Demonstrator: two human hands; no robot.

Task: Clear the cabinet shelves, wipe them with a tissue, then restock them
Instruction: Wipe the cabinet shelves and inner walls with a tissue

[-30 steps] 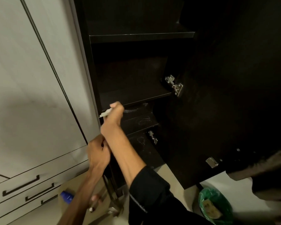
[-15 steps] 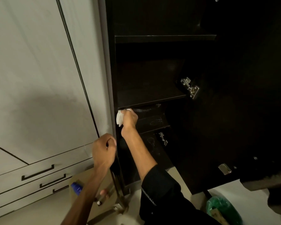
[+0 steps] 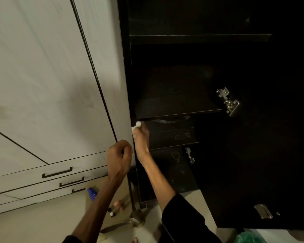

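Note:
A dark cabinet stands open with bare shelves; its upper shelf (image 3: 200, 38), middle shelf (image 3: 175, 106) and lower shelf (image 3: 172, 137) show no items. My right hand (image 3: 140, 137) grips a white tissue (image 3: 136, 125) at the left end of the lower shelf, just under the middle shelf's front edge. My left hand (image 3: 119, 157) curls around the cabinet's left front edge (image 3: 128, 102) below and left of the right hand. Faint smear marks show on the lower shelf.
The open dark door (image 3: 261, 155) with metal hinges (image 3: 227, 100) fills the right. White cupboard fronts and drawers (image 3: 56, 172) lie to the left. On the floor sit a blue bottle (image 3: 92, 193), small items on cardboard (image 3: 112, 211) and a green bag (image 3: 249, 238).
My right hand with the tissue has slid left along the lower shelf to its left end. The view has shifted, so the cabinet appears further right. My left hand keeps its hold.

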